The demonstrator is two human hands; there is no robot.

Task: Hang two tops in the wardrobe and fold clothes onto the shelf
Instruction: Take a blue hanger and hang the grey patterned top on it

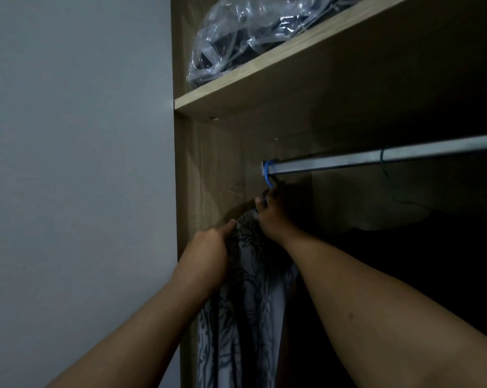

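Blue plastic forms the hanger [269, 175], its hook looped over the flat metal rail [376, 159] at the wardrobe's left end. Below it hangs a soft grey top [245, 289] with dark floral print. The right hand [270, 217] pinches the hanger's neck; the left hand [211, 242] presses the fabric's shoulder, fingers tucked into it. Crinkled clear plastic bag [245, 32] lies on the wooden shelf [264, 77] above.

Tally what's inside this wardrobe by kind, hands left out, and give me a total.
Hanger hooks on the rail: 2, one blue hook, one darker hook
Patterned top: 1
Plastic bag on the shelf: 1
Rail: 1
Total: 5
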